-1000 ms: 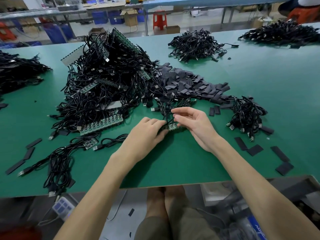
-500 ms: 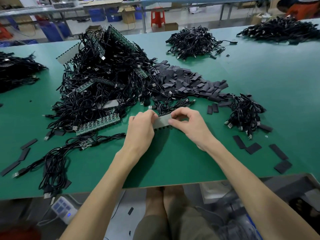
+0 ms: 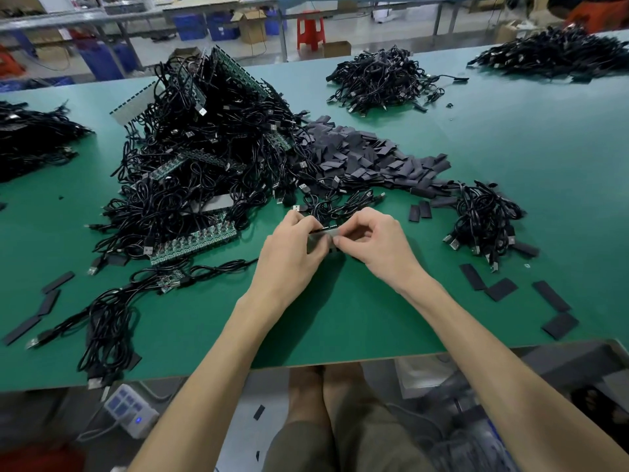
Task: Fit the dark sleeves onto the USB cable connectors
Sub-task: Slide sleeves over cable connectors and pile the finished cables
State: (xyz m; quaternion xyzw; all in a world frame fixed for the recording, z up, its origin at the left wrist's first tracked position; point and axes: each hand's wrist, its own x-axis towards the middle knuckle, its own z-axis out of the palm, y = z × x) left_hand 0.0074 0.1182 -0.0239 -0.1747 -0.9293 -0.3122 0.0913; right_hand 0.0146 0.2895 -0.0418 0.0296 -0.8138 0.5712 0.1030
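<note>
My left hand (image 3: 292, 247) and my right hand (image 3: 371, 243) both pinch a narrow circuit board strip (image 3: 323, 233) held just above the green table, its pale back toward me. Black USB cables (image 3: 337, 206) hang from the strip's far edge. A heap of dark flat sleeves (image 3: 367, 158) lies behind my hands. To the left rises a big tangle of black USB cables on green board strips (image 3: 204, 158). A smaller bunch of cables with sleeves (image 3: 483, 219) lies to the right.
Loose dark sleeves (image 3: 500, 289) lie at the front right and more loose sleeves (image 3: 51, 294) at the front left. Further cable piles (image 3: 377, 80) sit at the back. The table's front edge (image 3: 340, 361) runs near my knees; a power strip (image 3: 131, 410) lies on the floor.
Both hands lifted the board strip off the table and turned it up, so its pale back now faces me. My fingers have closed tighter on it.
</note>
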